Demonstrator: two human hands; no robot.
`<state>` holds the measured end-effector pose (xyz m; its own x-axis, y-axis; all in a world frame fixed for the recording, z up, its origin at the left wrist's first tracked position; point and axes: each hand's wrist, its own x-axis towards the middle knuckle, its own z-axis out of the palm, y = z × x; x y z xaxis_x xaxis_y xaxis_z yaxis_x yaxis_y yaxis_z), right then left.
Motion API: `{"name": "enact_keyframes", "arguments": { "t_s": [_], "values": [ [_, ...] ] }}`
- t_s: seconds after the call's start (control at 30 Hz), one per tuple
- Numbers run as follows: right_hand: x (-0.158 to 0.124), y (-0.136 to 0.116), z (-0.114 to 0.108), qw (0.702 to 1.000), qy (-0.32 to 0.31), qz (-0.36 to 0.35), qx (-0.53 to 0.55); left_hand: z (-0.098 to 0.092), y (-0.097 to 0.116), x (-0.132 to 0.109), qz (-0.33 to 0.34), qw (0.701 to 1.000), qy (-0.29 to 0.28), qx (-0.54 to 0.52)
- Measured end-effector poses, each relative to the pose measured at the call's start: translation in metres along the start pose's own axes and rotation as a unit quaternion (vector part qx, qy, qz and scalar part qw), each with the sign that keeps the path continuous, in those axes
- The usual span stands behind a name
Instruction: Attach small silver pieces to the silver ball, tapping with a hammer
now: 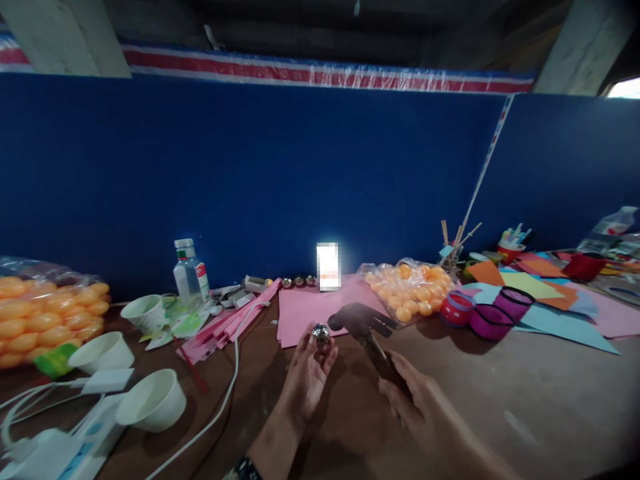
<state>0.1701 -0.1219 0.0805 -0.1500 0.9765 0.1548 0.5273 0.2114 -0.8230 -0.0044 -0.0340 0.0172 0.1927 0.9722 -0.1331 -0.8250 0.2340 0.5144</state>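
Observation:
My left hand [309, 375] is raised over the brown table with a shiny metal ball [321, 333] held at its fingertips. The fingers curl around the ball from below. In my right hand [413, 393] is a claw hammer [380, 357], gripped by its handle. The hammer's dark head lies just right of the ball, close to it; whether they touch I cannot tell. Behind both hands lie pink paper sheets [305, 312]. Several more metal balls [299, 281] sit in a row at the sheets' far edge.
Bags of orange balls stand at left [50, 313] and right [417, 287]. White cups [153, 400], a power strip [95, 433] and a cable [235, 373] occupy the left. A glass bottle [187, 280] stands behind. Purple bands [493, 322] and coloured paper [555, 320] lie right. A blue panel [250, 167] closes the back.

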Motion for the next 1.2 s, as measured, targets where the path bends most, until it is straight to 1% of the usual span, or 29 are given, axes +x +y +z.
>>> {"name": "enact_keyframes", "arguments": {
  "t_s": [0.13,0.3,0.43,0.53,0.63,0.77,0.83,0.9,0.97,1.1,1.2],
  "values": [
    [-0.001,0.0015,0.0026,1.0,0.003,-0.005,-0.01,-0.0015,-0.0018,0.0024,0.021,1.0,0.003,-0.016],
    [0.0014,-0.0013,0.0065,0.999,0.013,-0.048,-0.004,-0.0003,-0.0035,0.0008,0.019,1.0,0.006,-0.003],
    [0.0005,-0.0043,0.0046,0.999,0.006,-0.032,-0.004,0.0001,-0.0025,0.0001,0.015,1.0,0.027,0.006],
    [0.0008,-0.0048,0.0043,0.999,0.006,-0.046,-0.011,-0.0012,-0.0027,0.0012,0.007,1.0,0.016,-0.003],
    [0.0011,-0.005,0.0049,0.998,0.007,-0.061,-0.011,-0.0022,-0.0022,0.0029,0.021,1.0,0.004,-0.009],
    [-0.0006,-0.0049,0.0065,0.999,0.022,-0.037,0.004,-0.002,-0.0015,0.0041,0.037,0.999,0.0,-0.022],
    [-0.0007,-0.0045,0.0076,0.998,0.029,-0.046,0.008,-0.0023,-0.0028,0.004,0.033,0.999,0.008,-0.023],
    [0.0,-0.0045,0.0081,0.998,0.02,-0.057,0.007,-0.0032,-0.0045,0.0039,0.027,0.999,0.02,-0.019],
    [0.0007,-0.0051,0.0074,0.999,0.01,-0.053,0.006,-0.0042,-0.005,0.0042,0.018,0.999,0.03,-0.017],
    [-0.0001,-0.0076,0.0041,0.999,0.019,-0.027,0.005,-0.0042,-0.0018,0.0049,0.001,0.999,0.042,-0.028],
    [-0.0011,-0.0083,0.0039,0.999,0.036,-0.003,0.009,-0.002,-0.0003,0.0042,0.001,0.999,0.039,-0.031]
  ]
}}
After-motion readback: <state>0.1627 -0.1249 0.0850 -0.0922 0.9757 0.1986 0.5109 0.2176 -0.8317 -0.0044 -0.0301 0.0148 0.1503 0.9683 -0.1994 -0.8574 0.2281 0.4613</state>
